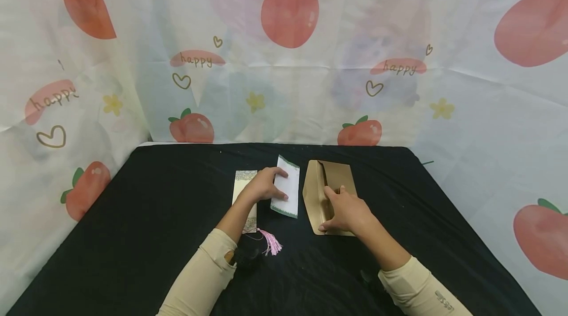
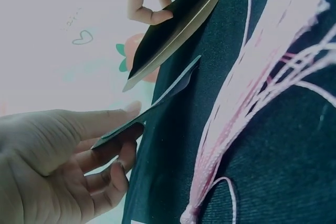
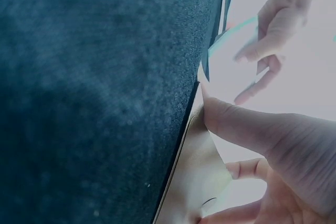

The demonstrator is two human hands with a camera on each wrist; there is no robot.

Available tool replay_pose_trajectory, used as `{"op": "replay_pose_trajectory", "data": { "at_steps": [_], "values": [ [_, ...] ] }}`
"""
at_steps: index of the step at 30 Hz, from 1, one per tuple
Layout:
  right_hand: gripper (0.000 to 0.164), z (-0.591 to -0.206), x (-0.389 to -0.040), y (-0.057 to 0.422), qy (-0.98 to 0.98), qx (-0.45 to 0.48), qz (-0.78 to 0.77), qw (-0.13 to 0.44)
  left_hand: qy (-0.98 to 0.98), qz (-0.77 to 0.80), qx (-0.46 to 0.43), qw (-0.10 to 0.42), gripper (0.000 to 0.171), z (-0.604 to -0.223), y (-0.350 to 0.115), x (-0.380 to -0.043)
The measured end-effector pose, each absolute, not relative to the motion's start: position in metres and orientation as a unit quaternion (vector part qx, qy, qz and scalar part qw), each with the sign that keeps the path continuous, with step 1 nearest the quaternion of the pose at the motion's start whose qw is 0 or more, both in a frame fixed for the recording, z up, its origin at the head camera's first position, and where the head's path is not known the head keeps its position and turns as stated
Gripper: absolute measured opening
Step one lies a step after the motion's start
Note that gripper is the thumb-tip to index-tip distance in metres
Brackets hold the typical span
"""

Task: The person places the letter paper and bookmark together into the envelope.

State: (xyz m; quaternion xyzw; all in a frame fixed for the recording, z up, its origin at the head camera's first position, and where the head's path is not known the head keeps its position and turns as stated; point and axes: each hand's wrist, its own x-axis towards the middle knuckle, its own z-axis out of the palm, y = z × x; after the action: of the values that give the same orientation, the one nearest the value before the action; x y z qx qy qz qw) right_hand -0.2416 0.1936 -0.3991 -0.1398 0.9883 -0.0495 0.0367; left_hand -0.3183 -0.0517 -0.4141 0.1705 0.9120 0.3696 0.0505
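Observation:
A white card (image 1: 290, 188) with green-edged ends is pinched between the thumb and fingers of my left hand (image 1: 262, 187), tilted off the cloth in the left wrist view. To its right my right hand (image 1: 348, 211) holds a brown paper envelope (image 1: 340, 172), thumb at the near edge and fingers at the mouth. The mouth gapes, showing a dark inside (image 2: 152, 43), and the flap (image 1: 312, 197) points left. Card and envelope are apart. Partly under my left forearm lies a cream patterned card (image 1: 243, 183) with a pink tassel (image 1: 270, 242) at its near end.
Black cloth (image 1: 168, 217) covers the table, whose far edge meets a fruit-printed curtain (image 1: 301, 94). The curtain also hangs along the left and right sides. The tassel lies on the cloth near my left wrist.

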Motion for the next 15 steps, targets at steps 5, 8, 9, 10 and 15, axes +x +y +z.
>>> {"op": "replay_pose_trajectory", "data": {
  "at_steps": [5,8,9,10,15],
  "values": [
    [0.096,-0.3993,-0.2420,0.1938,0.988,-0.140,-0.048,0.036,0.903,0.397,0.160,0.034,0.060,-0.4140,-0.0519,-0.3194],
    [0.095,-0.3999,-0.2427,0.1934,0.988,-0.141,-0.047,0.036,0.900,0.406,0.155,0.016,0.059,-0.4136,-0.0524,-0.3193],
    [0.095,-0.3999,-0.2426,0.1932,0.988,-0.140,-0.046,0.036,0.899,0.410,0.154,0.011,0.057,-0.4133,-0.0525,-0.3193],
    [0.095,-0.4003,-0.2430,0.1933,0.988,-0.140,-0.046,0.036,0.897,0.415,0.154,0.008,0.056,-0.4131,-0.0526,-0.3194],
    [0.095,-0.4021,-0.2439,0.1942,0.989,-0.138,-0.045,0.036,0.887,0.436,0.153,0.003,0.050,-0.4115,-0.0522,-0.3196]
  ]
}}
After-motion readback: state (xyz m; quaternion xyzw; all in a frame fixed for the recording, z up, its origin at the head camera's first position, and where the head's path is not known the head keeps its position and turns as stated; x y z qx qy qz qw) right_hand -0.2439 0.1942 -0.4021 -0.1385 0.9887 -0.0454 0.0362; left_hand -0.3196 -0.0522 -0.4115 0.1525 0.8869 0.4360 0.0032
